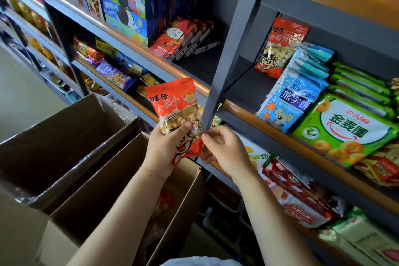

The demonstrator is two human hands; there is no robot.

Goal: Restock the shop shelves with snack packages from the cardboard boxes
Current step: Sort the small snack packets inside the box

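Note:
A red snack bag (172, 101) with a cartoon face stands upright in my left hand (166, 149), which grips its lower half with the thumb across the front. My right hand (224, 149) pinches the bag's lower right corner. Both hands are above the open cardboard box (103, 179), in front of the grey shelf post (226, 49). A matching red bag (278, 47) stands on the middle shelf (241, 112) to the right of the post, with bare shelf beside it.
Blue bear-biscuit bags (295, 97) and green bags (349, 127) fill the shelf further right. Red flat boxes (183, 39) and blue cookie boxes (129, 6) sit on the left bay. A second open cardboard box (49, 136) stands at left. Lower shelves hold more packets.

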